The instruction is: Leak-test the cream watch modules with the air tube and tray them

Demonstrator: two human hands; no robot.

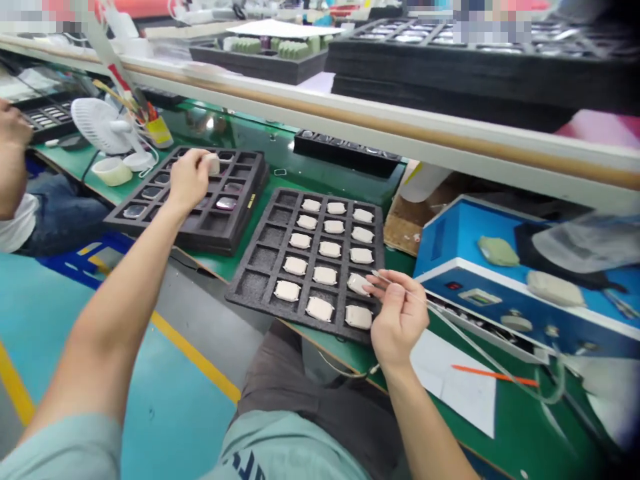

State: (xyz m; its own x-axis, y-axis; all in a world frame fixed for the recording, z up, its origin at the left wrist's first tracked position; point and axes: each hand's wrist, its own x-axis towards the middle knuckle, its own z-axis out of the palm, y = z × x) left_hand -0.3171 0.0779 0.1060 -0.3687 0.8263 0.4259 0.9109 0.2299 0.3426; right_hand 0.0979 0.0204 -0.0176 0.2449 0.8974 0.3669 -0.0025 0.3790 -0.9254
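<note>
My left hand (189, 179) is closed in a pinch on a small cream-coloured rounded block (213, 163), over the far part of a black compartment tray (220, 233). Some of that tray's pockets hold dark, glossy square pieces (151, 192). In my right hand (400, 317) is a thin clear tube (467, 339) with a slim tip, pinched between thumb and fingers. That tip is close to a cream block in the right column of a grey foam tray (260, 283). Similar cream blocks (330, 249) fill three of this tray's columns; its left column has bare pockets.
A blue bench machine (445, 243) stands at right, with a paper sheet (467, 393) and orange stick (493, 375) before it. A white fan (100, 127) and tape roll (112, 171) are at left, near another person's arm (11, 160). A shelf edge (300, 110) crosses above the bench.
</note>
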